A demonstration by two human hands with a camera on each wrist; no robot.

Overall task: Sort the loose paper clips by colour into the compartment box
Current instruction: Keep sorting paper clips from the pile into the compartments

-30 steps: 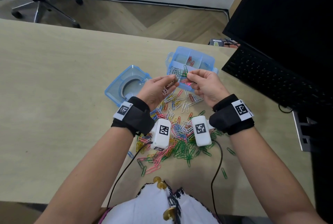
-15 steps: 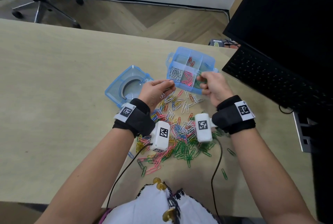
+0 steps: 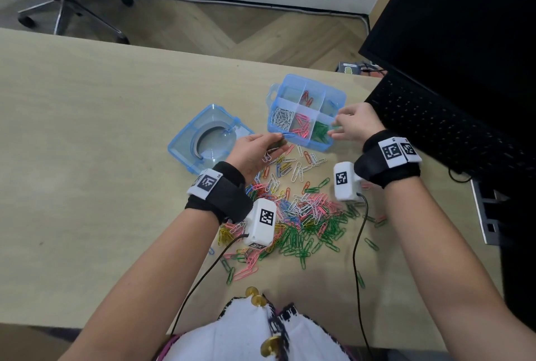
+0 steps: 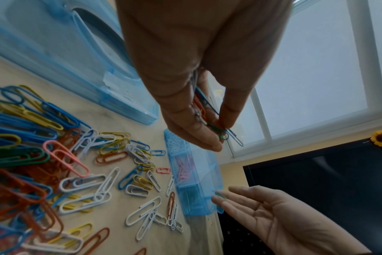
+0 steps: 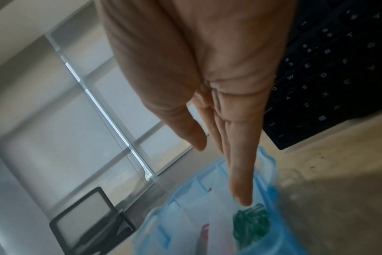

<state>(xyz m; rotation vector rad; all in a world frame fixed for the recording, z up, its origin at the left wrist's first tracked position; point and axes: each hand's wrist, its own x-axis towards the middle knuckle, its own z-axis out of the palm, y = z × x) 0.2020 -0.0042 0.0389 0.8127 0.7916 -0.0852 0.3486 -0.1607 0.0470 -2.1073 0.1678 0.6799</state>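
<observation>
The blue compartment box (image 3: 339, 94) (image 4: 199, 205) (image 5: 270, 188) stands on the desk. It holds white clips (image 3: 280, 121), pink clips (image 3: 302, 126), green clips (image 3: 320, 132) (image 5: 251, 222) and a few red clips (image 3: 307, 98). My right hand (image 3: 333, 130) (image 4: 227, 195) (image 5: 221, 174) hovers over the green compartment with straight, spread fingers; a green clip (image 4: 220, 195) lies at its fingertips. My left hand (image 3: 280, 138) (image 4: 220, 136) pinches a mixed bunch of clips (image 4: 202, 110) just left of the box. The loose pile (image 3: 304, 215) (image 4: 55, 155) lies between my wrists.
The box's blue lid (image 3: 208, 137) (image 4: 55, 51) lies left of my left hand. A black keyboard (image 3: 449, 128) (image 5: 329, 69) and monitor (image 3: 464, 26) stand close on the right. Two black cables (image 3: 355, 244) run from the wrist cameras over the desk.
My right hand left the left hand, moved right to the green compartment and spread its fingers. The left hand sank slightly toward the desk, still holding its bunch.
</observation>
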